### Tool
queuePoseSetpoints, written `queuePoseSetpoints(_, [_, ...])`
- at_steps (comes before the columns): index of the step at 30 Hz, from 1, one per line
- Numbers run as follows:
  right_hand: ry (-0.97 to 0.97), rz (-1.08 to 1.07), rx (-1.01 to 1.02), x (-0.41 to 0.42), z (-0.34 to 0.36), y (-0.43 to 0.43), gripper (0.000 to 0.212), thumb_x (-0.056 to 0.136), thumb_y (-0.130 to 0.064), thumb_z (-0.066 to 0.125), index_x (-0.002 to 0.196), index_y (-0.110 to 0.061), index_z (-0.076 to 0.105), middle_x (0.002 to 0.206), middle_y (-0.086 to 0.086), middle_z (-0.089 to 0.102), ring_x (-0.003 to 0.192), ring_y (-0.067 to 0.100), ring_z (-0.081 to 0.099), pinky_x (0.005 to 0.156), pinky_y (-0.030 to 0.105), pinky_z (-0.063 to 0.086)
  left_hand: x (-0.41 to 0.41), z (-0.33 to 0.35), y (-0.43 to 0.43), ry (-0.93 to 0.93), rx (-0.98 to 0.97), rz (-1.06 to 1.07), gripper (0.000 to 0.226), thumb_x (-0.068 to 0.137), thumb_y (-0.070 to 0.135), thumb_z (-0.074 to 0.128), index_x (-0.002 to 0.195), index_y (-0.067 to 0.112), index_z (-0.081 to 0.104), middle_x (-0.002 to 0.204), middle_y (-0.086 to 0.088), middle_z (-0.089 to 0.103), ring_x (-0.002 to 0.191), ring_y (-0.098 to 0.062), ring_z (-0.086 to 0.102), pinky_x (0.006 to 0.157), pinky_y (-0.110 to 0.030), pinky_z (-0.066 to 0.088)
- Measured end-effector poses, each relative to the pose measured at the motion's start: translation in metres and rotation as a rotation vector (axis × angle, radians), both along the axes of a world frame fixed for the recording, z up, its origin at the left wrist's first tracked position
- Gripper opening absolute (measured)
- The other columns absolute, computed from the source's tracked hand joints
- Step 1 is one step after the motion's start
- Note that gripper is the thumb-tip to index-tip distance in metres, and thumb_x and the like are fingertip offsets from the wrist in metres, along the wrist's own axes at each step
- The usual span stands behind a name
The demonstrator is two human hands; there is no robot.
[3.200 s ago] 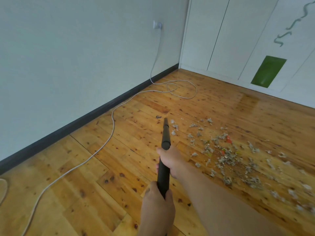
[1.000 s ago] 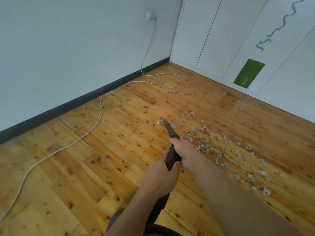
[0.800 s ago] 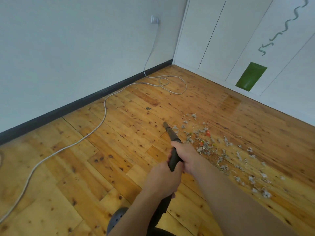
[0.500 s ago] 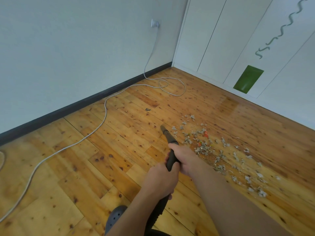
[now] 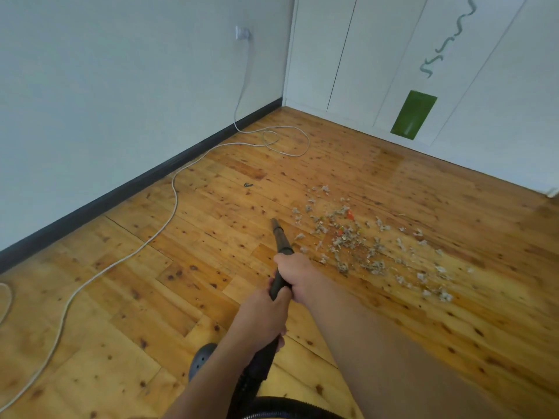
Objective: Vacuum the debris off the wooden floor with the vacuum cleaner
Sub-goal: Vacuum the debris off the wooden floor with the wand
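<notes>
gripping the black vacuum wand [image 5: 280, 238] with both hands: right hand [image 5: 295, 275] sat forward, fingers wrapped round the tube; left hand [image 5: 263, 319] was right behind it, fingers also curled tight round it. nozzle tip pointed down at the wooden floor [image 5: 145, 297], just left of the debris [image 5: 348, 241], grey fluff with a few red bits spreading off to the right. white power cord [image 5: 174, 204] ran along the floor to a wall socket [image 5: 242, 33]. dark shoe [image 5: 201, 355] showed by the left forearm.

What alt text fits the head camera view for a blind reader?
The left hand and right hand grip a black vacuum wand whose tip sits left of scattered grey debris on a wooden floor. A white cord trails to a wall socket.
</notes>
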State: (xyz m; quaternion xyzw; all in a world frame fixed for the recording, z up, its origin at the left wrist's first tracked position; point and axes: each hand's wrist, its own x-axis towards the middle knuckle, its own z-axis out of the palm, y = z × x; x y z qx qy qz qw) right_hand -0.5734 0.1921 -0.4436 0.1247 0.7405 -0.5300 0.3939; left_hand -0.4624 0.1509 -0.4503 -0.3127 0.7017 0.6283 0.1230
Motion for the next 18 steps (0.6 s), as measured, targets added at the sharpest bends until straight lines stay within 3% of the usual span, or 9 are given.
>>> queuePoseSetpoints(5, [0.027,-0.004,0.043,0.017,0.007,0.01,0.032,0.103,-0.014,0.047,0.132,-0.006,0.038,0.085,0.014,0.051,0.063,0.025,0.052,0.057,0.037,0.049,0.017,0.002,0.012,0.044,0.017,0.014,0.031,0.093,0.036,0.047,0.078,0.009,0.052,0.045,-0.003,0.054,0.036,-0.019,0.051,0.039,-0.026,0.044])
queuePoseSetpoints(11, [0.03,0.008,0.067,0.042,0.016,0.022,0.028,0.103,-0.016,0.046,0.129,-0.006,0.043,0.083,0.012,0.05,0.058,0.022,0.051,0.046,0.033,0.044,0.04,0.008,0.022,0.024,-0.054,0.01,0.038,0.093,0.037,0.047,0.072,0.006,0.055,0.046,-0.002,0.058,0.039,-0.019,0.055,0.042,-0.025,0.046])
queuePoseSetpoints(18, [0.032,-0.02,0.058,0.067,0.021,0.035,0.038,0.103,-0.016,0.046,0.139,-0.005,0.036,0.087,0.014,0.05,0.061,0.024,0.054,0.049,0.035,0.046,0.063,0.012,0.033,0.032,-0.078,-0.019,0.039,0.094,0.038,0.046,0.073,0.007,0.056,0.046,-0.001,0.059,0.039,-0.019,0.057,0.043,-0.025,0.047])
